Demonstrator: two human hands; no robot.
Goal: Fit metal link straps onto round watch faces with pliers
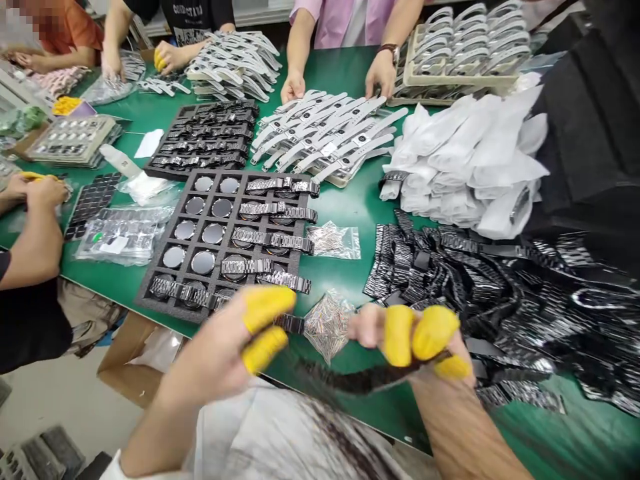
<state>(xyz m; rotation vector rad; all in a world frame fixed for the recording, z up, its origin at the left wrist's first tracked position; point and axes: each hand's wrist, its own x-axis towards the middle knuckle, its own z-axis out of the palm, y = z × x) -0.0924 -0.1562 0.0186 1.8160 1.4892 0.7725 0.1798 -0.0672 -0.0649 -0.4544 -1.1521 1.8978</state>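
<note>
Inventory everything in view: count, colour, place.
Tabletop: 1, green, centre
Gridded foam tray: 1, grey, centre
Round discs: 8 uncovered, silver, in it
Pin packets: 2, clear, right of foam tray
Linked bands: many, black, right
Wrapped bundles: many, white, behind bands
Strapped watches: many, white, far side
Bracelet tray: 1, black, behind foam tray
Blister trays: stack, clear, left
Cardboard box: 1, brown, lower left
People: 4, orange, black and pink tops, far and left
Blurred watch band: 1, dark, front
Left hand: 1, yellow fingertip covers, front
Right hand: 1, yellow covers, holding band
</note>
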